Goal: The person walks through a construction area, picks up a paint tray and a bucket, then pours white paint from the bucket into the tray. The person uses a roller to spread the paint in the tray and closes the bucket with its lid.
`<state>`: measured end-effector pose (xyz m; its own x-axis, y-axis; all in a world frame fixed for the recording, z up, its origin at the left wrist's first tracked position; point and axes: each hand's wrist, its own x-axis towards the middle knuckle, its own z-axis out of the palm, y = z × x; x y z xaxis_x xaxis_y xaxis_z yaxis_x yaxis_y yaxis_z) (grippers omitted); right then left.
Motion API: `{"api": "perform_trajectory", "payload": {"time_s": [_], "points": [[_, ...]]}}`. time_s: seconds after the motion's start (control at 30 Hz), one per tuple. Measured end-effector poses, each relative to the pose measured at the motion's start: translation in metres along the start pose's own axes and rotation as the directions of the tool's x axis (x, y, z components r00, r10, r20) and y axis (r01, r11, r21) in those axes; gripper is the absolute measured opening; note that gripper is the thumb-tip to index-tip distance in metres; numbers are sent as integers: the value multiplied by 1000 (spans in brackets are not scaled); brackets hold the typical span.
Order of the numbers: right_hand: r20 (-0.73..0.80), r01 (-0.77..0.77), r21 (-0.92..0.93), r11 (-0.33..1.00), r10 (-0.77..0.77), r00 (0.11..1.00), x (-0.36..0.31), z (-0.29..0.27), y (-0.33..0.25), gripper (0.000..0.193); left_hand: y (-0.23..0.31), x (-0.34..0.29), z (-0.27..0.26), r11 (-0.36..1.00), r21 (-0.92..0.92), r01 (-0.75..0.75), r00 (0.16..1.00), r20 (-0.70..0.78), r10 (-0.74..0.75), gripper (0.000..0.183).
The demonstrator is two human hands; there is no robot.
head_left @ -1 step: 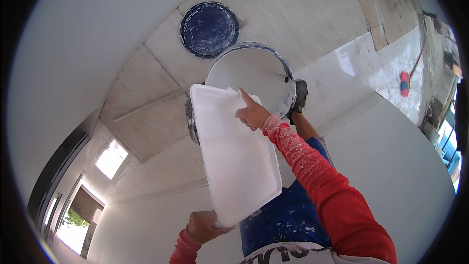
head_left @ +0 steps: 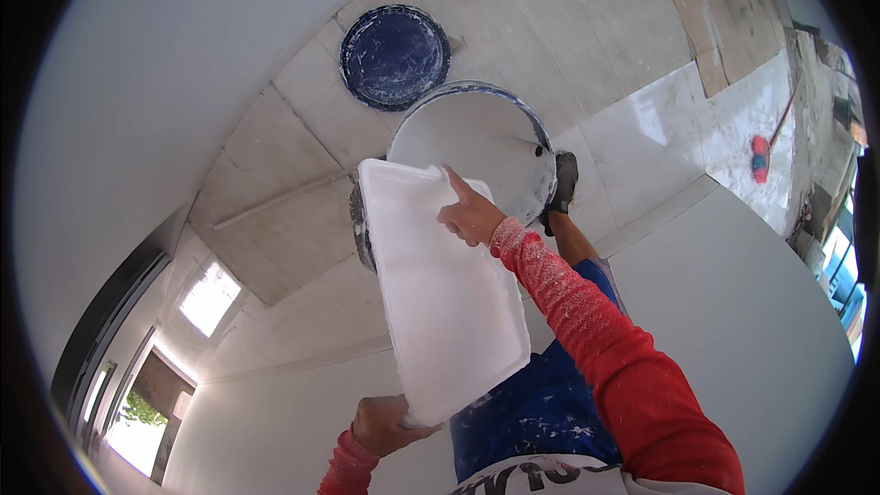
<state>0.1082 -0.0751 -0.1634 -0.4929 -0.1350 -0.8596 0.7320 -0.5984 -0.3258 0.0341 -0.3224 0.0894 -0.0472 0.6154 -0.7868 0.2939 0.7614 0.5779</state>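
Note:
A white paint tray (head_left: 449,302), coated with wet-looking white paint, tilts with its far end over the rim of a large bucket (head_left: 495,119). My left hand (head_left: 383,423) is closed on the tray's near left corner, thumb along the edge. Over the tray's far right part is my right hand (head_left: 470,213), empty, one finger stretched toward the far lip and the others bent. That fingertip appears to touch the lip. Pale paint-like liquid lies in the bucket, and a dark round spot shows on its inner right side. The tray covers the bucket's near left part.
A paint-smeared dark blue lid (head_left: 394,57) lies on the floor beyond the bucket. My shoe (head_left: 564,185) stands at the bucket's right. A pale wall (head_left: 165,64) runs along the left. Farther right rests a red and blue broom (head_left: 760,159).
My right hand has shifted slightly left along the tray. The left hand keeps its hold, and the tray is almost still.

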Motion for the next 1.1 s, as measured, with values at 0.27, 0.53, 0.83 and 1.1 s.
{"api": "perform_trajectory", "payload": {"time_s": [0.27,0.53,0.83,1.1], "points": [[232,203,205,957,-249,940,10,32,-36,94,-3,3,2,997,77,-21,999,-24,23,40],[229,149,-123,981,-118,966,-41,-22,-50,80,-11,0,16,984,132,-115,984,-123,132,39],[-291,-290,-957,-24,73,954,-83,-105,69,100,2,-13,13,958,262,-113,984,-102,144,44],[-261,-263,-962,-68,-37,965,-94,-99,67,83,19,-43,4,943,272,-191,957,-162,240,45]]}}
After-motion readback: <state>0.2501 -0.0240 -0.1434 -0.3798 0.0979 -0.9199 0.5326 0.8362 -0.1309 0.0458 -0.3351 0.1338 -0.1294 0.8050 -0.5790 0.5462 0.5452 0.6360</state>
